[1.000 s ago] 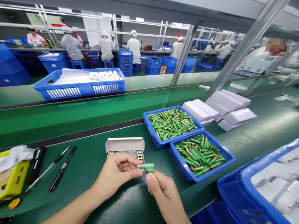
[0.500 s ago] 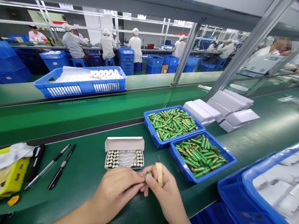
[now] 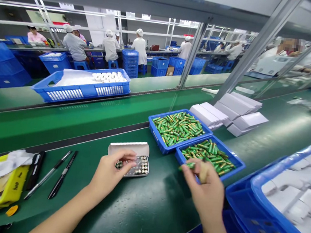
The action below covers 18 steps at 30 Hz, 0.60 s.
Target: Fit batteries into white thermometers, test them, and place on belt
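Note:
My left hand (image 3: 114, 166) hovers over the left side of a white box (image 3: 136, 175) with its lid flap raised. Its fingers are curved and apart, with nothing seen between them. Silver-ended batteries (image 3: 143, 166) stand upright in the box; my hand hides part of them. At the near edge of the right blue tray (image 3: 233, 167), my right hand (image 3: 206, 189) pinches a green battery (image 3: 187, 166) between thumb and finger. A blurred beige strip (image 3: 204, 172) with a dark tip lies along that hand's fingers. Loose green batteries (image 3: 212, 151) fill the tray.
Another blue tray (image 3: 156, 131) of green batteries adjoins it. White boxes (image 3: 238, 110) are stacked behind. A blue crate (image 3: 258, 192) of white pieces stands right. Two pens (image 3: 63, 175) and a yellow container (image 3: 17, 182) lie left. Across the line, people (image 3: 140, 49) work.
My hands were together in front of the box and have parted. The left has moved to the box, the right to the near battery tray.

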{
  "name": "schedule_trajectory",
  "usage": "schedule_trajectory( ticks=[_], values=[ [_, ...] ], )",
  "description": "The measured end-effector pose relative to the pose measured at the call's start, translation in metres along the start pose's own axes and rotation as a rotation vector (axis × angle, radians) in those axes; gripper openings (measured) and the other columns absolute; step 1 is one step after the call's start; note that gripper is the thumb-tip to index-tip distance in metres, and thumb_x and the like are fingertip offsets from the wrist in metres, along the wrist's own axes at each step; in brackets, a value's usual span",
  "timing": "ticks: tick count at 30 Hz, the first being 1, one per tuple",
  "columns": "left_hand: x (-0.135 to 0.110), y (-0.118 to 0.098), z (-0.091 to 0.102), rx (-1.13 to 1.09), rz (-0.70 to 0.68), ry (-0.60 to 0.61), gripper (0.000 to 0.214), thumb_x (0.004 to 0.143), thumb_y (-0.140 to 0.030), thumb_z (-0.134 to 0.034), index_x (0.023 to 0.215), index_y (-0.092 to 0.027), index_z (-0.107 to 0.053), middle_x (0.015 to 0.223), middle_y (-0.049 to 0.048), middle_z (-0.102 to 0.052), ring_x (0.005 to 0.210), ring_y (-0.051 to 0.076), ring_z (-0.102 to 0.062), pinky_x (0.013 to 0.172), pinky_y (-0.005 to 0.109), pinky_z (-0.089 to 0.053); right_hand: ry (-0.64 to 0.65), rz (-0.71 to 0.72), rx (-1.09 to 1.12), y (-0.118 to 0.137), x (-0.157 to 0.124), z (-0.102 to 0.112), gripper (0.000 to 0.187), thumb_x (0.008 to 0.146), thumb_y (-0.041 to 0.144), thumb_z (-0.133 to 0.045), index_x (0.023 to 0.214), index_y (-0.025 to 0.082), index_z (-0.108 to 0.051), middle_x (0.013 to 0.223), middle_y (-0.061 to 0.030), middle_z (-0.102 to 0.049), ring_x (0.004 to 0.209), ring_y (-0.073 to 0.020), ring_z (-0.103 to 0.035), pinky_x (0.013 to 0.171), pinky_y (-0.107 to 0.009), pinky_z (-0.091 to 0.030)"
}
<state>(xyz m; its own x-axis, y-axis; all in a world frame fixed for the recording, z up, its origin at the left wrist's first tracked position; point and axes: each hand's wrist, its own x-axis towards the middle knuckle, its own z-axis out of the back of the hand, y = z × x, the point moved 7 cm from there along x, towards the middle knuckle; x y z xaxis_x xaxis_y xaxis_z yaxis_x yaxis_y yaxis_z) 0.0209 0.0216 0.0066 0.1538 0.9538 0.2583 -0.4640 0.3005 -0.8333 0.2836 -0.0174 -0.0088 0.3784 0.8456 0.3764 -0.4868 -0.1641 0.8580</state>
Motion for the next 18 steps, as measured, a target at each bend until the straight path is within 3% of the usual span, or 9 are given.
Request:
schedule_trajectory(
  ticks=[2, 3, 7, 10, 14, 18],
  values=[
    [0.0, 0.006, -0.01, 0.154, -0.059, 0.095, 0.008, 0.081, -0.02, -0.062, 0.086, -0.019, -0.067, 0.082, 0.0015, -0.073, 0.068, 0.015, -0.065, 0.065, 0.025, -0.052, -0.232, 0.091, -0.28, -0.011, 0.017, 0.029, 0.026, 0.079, 0.038, -0.06, 0.07, 0.023, -0.042, 0.073, -0.0022, -0.056, 0.07, -0.0198, -0.053, 0.066, -0.031, -0.039],
    [-0.001, 0.009, -0.017, 0.217, -0.092, 0.146, 0.008, 0.083, -0.019, -0.059, 0.086, -0.02, -0.066, 0.082, 0.0014, -0.072, 0.069, 0.016, -0.065, 0.066, 0.026, -0.052, -0.25, 0.125, -0.381, -0.017, 0.025, 0.035, 0.022, 0.079, 0.038, -0.056, 0.071, 0.023, -0.043, 0.071, -0.0026, -0.055, 0.071, -0.0215, -0.053, 0.068, -0.033, -0.039],
    [-0.003, 0.013, -0.033, 0.377, -0.232, 0.244, 0.016, 0.09, -0.017, -0.048, 0.093, -0.019, -0.064, 0.092, 0.0056, -0.071, 0.085, 0.02, -0.067, 0.074, 0.03, -0.051, -0.113, 0.166, -0.534, -0.04, 0.041, 0.036, 0.018, 0.079, 0.035, -0.047, 0.068, 0.024, -0.039, 0.07, -0.0046, -0.057, 0.074, -0.0256, -0.054, 0.067, -0.035, -0.039],
    [-0.001, 0.012, -0.033, 0.394, -0.271, 0.266, 0.019, 0.092, -0.018, -0.044, 0.094, -0.018, -0.063, 0.092, 0.0072, -0.07, 0.086, 0.02, -0.066, 0.075, 0.031, -0.051, -0.078, 0.148, -0.529, -0.045, 0.039, 0.033, 0.018, 0.08, 0.035, -0.047, 0.069, 0.024, -0.039, 0.073, -0.0051, -0.06, 0.074, -0.0256, -0.057, 0.065, -0.034, -0.04],
    [0.003, 0.012, -0.024, 0.353, -0.193, 0.264, 0.016, 0.09, -0.018, -0.047, 0.094, -0.019, -0.063, 0.092, 0.0052, -0.07, 0.085, 0.019, -0.066, 0.076, 0.029, -0.051, -0.065, 0.138, -0.478, -0.041, 0.034, 0.028, 0.018, 0.081, 0.036, -0.048, 0.07, 0.023, -0.041, 0.081, -0.0063, -0.064, 0.084, -0.0275, -0.061, 0.065, -0.034, -0.041],
    [0.002, 0.013, -0.035, 0.331, -0.134, 0.382, 0.015, 0.089, -0.019, -0.05, 0.095, -0.019, -0.065, 0.093, 0.0046, -0.069, 0.087, 0.019, -0.065, 0.078, 0.029, -0.05, -0.059, 0.141, -0.454, -0.034, 0.033, 0.026, 0.02, 0.082, 0.037, -0.049, 0.069, 0.023, -0.041, 0.078, -0.0053, -0.062, 0.081, -0.0262, -0.062, 0.065, -0.033, -0.043]
  ],
)
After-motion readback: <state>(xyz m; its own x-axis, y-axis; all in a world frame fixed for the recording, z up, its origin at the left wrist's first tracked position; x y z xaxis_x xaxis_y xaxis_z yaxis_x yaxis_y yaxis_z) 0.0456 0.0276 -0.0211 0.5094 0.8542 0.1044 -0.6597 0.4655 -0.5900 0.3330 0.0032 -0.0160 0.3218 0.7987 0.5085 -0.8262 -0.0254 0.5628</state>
